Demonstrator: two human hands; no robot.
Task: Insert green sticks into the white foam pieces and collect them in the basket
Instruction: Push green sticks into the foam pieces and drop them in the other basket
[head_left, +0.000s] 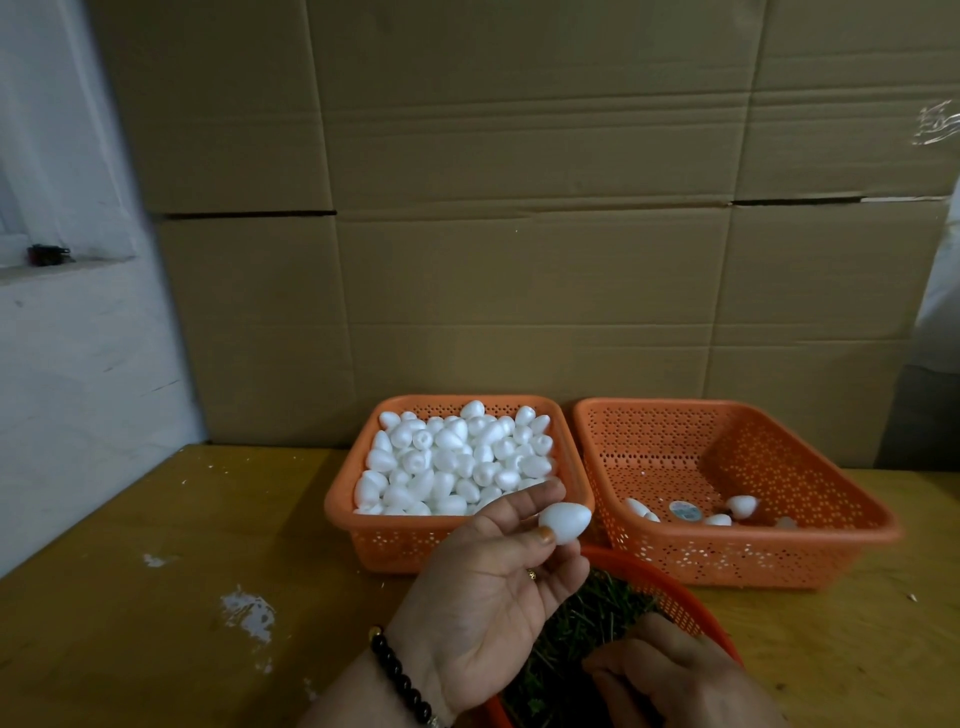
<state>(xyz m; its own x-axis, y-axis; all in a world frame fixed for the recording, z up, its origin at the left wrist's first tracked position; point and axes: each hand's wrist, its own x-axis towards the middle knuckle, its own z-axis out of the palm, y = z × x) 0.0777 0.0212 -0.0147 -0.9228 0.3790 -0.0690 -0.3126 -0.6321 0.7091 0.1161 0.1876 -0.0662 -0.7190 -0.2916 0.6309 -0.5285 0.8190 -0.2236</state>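
Holding one white foam piece (565, 522) up in left hand (488, 597), palm facing up, thumb and fingertips pinching the wide end. Egg-shaped piece, long axis nearly level, slightly rising to the right; pointed end to the right, toward the right basket (878, 525). Piece in the air, above the gap btw the two square baskets, in front of the rim of the left basket (337, 514).

Black bead bracelet (400, 675) on left wrist, small ring on one finger.

Right hand (675, 680) low at bottom of frame, back of hand to camera, fingers curled down into the round orange basket (675, 587) w/ green sticks (587, 618). Cannot tell if pinching a stick, fingertips hidden.

Left basket full of loose foam pieces (457, 457), heaped almost to the rim. Right basket nearly bare: a few foam pieces (743, 504) and a round sticker on the bottom, near the front wall. Both square baskets side by side, almost touching, at back of yellow table (156, 519). Round basket in front of them, partly covered by both hands.

White paint-like spots and crumbs on table at left. Wall of big cardboard boxes (519, 208) directly behind baskets. White wall w/ ledge at far left, small dark object on the ledge, too small to tell what.
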